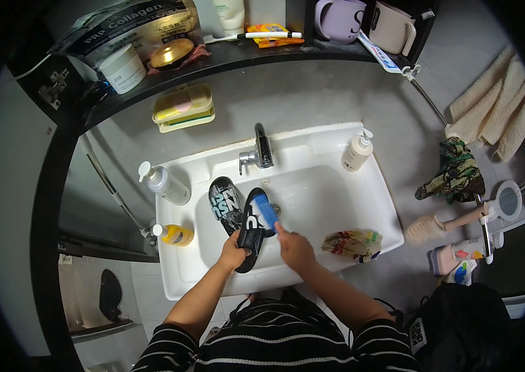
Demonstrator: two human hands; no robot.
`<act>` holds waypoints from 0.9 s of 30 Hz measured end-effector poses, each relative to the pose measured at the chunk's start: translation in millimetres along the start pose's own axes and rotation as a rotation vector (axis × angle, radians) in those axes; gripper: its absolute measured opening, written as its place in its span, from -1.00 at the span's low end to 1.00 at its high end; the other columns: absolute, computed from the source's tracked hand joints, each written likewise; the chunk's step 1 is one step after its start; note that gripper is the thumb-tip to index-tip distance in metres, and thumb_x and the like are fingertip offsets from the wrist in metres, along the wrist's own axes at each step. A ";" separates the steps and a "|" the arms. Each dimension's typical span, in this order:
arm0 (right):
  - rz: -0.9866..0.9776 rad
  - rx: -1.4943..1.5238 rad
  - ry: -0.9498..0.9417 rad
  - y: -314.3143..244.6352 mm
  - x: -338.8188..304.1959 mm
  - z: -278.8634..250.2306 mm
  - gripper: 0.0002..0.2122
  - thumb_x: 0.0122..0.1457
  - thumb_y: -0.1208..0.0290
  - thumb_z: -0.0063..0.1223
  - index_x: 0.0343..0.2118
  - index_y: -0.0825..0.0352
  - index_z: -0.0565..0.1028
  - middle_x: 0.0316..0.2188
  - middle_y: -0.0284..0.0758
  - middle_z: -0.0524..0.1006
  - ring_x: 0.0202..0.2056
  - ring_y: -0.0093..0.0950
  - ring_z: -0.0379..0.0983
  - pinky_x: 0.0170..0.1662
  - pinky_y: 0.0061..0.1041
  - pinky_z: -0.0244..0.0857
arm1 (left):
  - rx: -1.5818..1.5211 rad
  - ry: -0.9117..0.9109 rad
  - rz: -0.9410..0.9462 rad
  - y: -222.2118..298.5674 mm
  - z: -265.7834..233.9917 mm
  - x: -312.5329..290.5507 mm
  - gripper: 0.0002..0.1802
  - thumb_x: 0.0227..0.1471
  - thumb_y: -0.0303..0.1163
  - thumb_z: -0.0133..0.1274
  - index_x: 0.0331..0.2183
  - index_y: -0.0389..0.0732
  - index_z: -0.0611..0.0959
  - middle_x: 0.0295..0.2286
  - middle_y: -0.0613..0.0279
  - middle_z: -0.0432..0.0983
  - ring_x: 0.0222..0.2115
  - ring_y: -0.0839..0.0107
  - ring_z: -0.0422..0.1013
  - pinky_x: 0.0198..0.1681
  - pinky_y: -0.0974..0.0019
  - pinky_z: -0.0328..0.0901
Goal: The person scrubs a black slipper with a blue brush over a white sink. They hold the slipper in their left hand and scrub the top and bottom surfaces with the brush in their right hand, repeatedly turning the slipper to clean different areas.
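Over the white sink (330, 186), my left hand (233, 254) grips a black slide sandal (251, 248) near its lower end. My right hand (295, 250) holds a blue scrubbing brush (265, 211), which lies against the upper part of that sandal, over its white lettering. A second black slide sandal (224, 201) with white and pale green lettering rests in the basin just left of the first, wet or soapy in places. The first sandal overlaps part of it. Behind the brush the drain (276, 209) is partly hidden.
The faucet (262, 149) rises at the back. On the rim stand a clear pump bottle (166, 184), a yellow bottle (176, 235) and a cream pump bottle (358, 150); a crumpled patterned cloth (352, 245) lies front right. A black shelf (231, 66) overhangs the wall.
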State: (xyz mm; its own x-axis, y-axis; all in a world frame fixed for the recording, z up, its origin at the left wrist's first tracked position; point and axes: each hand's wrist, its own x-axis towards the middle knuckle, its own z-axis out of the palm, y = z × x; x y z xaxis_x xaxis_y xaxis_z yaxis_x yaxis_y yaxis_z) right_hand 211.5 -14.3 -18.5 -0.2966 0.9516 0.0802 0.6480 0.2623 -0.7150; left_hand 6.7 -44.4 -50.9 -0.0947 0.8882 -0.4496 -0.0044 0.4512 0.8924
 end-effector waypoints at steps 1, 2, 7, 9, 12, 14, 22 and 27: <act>0.050 0.010 -0.012 8.9 5.4 -1.2 -0.61 0.18 0.38 -0.11 0.11 0.07 0.35 -0.57 -0.07 0.42 -0.50 -0.06 0.39 -0.40 -0.16 0.28 | 0.042 0.012 0.039 -11.0 -3.7 4.7 -0.35 -0.34 -0.69 0.05 -0.05 -0.23 0.46 -0.27 0.15 0.54 -0.25 0.24 0.46 -0.12 0.32 0.31; 0.054 -0.033 -0.049 9.0 3.4 -2.5 -0.60 0.18 0.37 -0.11 0.12 0.06 0.34 -0.56 -0.08 0.42 -0.50 -0.07 0.39 -0.40 -0.16 0.28 | 0.143 0.040 0.055 -19.5 -6.5 9.7 -0.34 -0.34 -0.66 0.06 -0.04 -0.22 0.45 -0.28 0.11 0.55 -0.25 0.21 0.47 -0.12 0.31 0.31; -0.007 -0.261 -0.278 -12.9 -12.6 -14.0 -0.58 0.22 0.33 -0.17 0.17 0.03 0.26 -0.47 -0.13 0.44 -0.49 -0.14 0.43 -0.39 -0.17 0.32 | 0.629 0.152 0.077 -18.5 -12.2 12.6 -0.31 -0.30 -0.51 0.05 0.02 -0.12 0.44 -0.30 -0.12 0.54 -0.23 -0.02 0.47 -0.11 0.19 0.33; 0.014 -0.350 -0.299 -12.8 -7.0 -17.2 -0.58 0.24 0.31 -0.20 0.18 0.01 0.25 -0.43 -0.17 0.43 -0.50 -0.19 0.44 -0.40 -0.16 0.33 | 0.791 0.149 0.046 11.0 -7.2 1.5 -0.32 -0.27 -0.50 0.00 0.04 -0.10 0.43 -0.27 -0.15 0.53 -0.22 -0.05 0.46 -0.10 0.13 0.33; 0.062 -0.327 -0.262 -5.5 2.5 -11.3 -0.59 0.24 0.30 -0.21 0.18 0.01 0.24 -0.44 -0.17 0.42 -0.49 -0.17 0.44 -0.41 -0.15 0.34 | 0.829 0.104 0.033 29.6 -7.6 -4.6 -0.33 -0.26 -0.50 0.00 0.03 -0.13 0.44 -0.28 -0.15 0.54 -0.23 -0.05 0.47 -0.10 0.11 0.33; -0.050 -0.340 -0.345 -18.2 -13.6 -10.1 -0.60 0.25 0.29 -0.22 0.18 0.00 0.25 -0.44 -0.16 0.42 -0.48 -0.16 0.45 -0.38 -0.15 0.35 | 0.873 0.127 0.041 23.6 -8.2 -1.6 -0.36 -0.25 -0.50 0.00 0.01 -0.10 0.46 -0.30 -0.14 0.54 -0.24 -0.03 0.47 -0.11 0.11 0.34; 0.026 -0.370 -0.229 -1.2 6.2 -12.6 -0.59 0.24 0.31 -0.20 0.17 0.02 0.26 -0.49 -0.14 0.43 -0.49 -0.14 0.45 -0.36 -0.16 0.35 | 0.847 0.089 0.123 13.6 -14.5 -2.7 -0.38 -0.23 -0.48 0.01 0.00 -0.01 0.47 -0.32 -0.11 0.55 -0.27 -0.05 0.47 -0.14 0.11 0.35; -0.039 -0.440 -0.278 -13.7 -1.2 -18.0 -0.60 0.23 0.30 -0.21 0.16 0.01 0.27 -0.50 -0.13 0.41 -0.51 -0.15 0.45 -0.39 -0.15 0.36 | 0.919 0.112 0.099 32.5 -13.2 -15.9 -0.39 -0.23 -0.47 0.02 -0.01 -0.01 0.48 -0.33 -0.10 0.55 -0.28 -0.03 0.48 -0.15 0.09 0.35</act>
State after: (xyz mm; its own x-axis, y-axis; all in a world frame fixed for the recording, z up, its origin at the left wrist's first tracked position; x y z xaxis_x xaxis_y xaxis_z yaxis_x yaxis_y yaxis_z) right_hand 215.6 -16.2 3.8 -0.4626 0.8771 -0.1293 0.8487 0.3960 -0.3507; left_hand -5.1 -45.0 -14.2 -0.1482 0.9344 -0.3239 0.7942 0.3076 0.5240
